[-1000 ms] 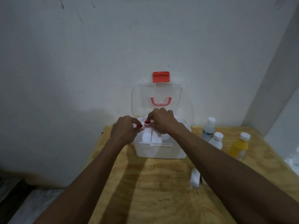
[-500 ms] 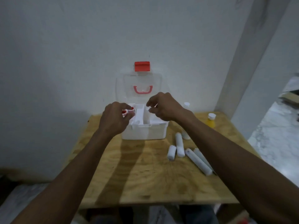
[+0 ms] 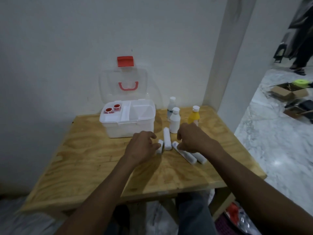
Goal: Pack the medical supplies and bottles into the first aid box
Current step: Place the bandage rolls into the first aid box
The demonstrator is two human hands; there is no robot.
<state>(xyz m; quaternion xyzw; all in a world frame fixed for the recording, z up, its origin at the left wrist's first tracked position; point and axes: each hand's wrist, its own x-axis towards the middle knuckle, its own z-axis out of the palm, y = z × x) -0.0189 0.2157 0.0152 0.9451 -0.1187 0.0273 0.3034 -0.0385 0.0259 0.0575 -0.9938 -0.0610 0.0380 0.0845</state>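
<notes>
The white first aid box (image 3: 130, 128) stands open on the wooden table (image 3: 94, 160), its clear lid (image 3: 108, 85) leaning on the wall. Two red-capped containers (image 3: 112, 108) sit in its left tray compartment. Several white bandage rolls lie in front of it: a short roll (image 3: 160, 147), a middle roll (image 3: 166, 139) and two long rolls (image 3: 189, 156). My left hand (image 3: 143, 146) touches the short roll, fingers curled beside it. My right hand (image 3: 193, 137) has its fingertips on the end of a long roll. Two white bottles (image 3: 174, 121) and a yellow bottle (image 3: 194, 117) stand behind.
The table sits against a wall with a pillar (image 3: 225, 65) at its right. On the marble floor to the right lie cardboard boxes (image 3: 288, 94) and dark items; a person's legs (image 3: 303, 53) stand far back. Bags (image 3: 235, 216) lie under the table's right corner.
Both hands left the box, with the two red-capped containers now in its tray, and came down to the bandage rolls. The camera tilted down and to the right.
</notes>
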